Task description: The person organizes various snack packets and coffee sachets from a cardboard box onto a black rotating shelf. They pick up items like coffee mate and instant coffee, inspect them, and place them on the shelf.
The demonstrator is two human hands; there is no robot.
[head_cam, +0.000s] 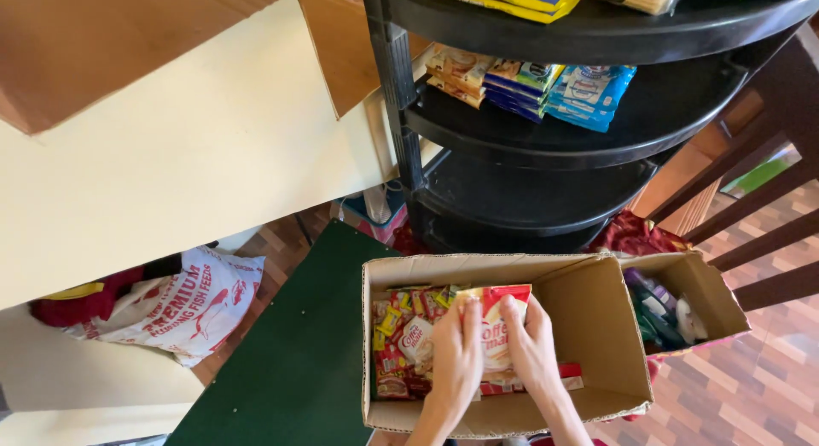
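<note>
1. Your left hand (456, 348) and right hand (531, 343) are both down in the open cardboard box (597, 326), fingers curled closed around the two sides of a red-and-cream sachet pack (497, 326).
2. That pack stands upright in the middle of the box, beside more loose sachets (401, 343) piled at its left end.
3. You look to be at the lifting-out step: the pack is gripped but not clear of the box.
4. Next calls for a straight lift, keeping both sides pinched; the black tiered shelf (546, 198) just behind has bare tiers.
</note>
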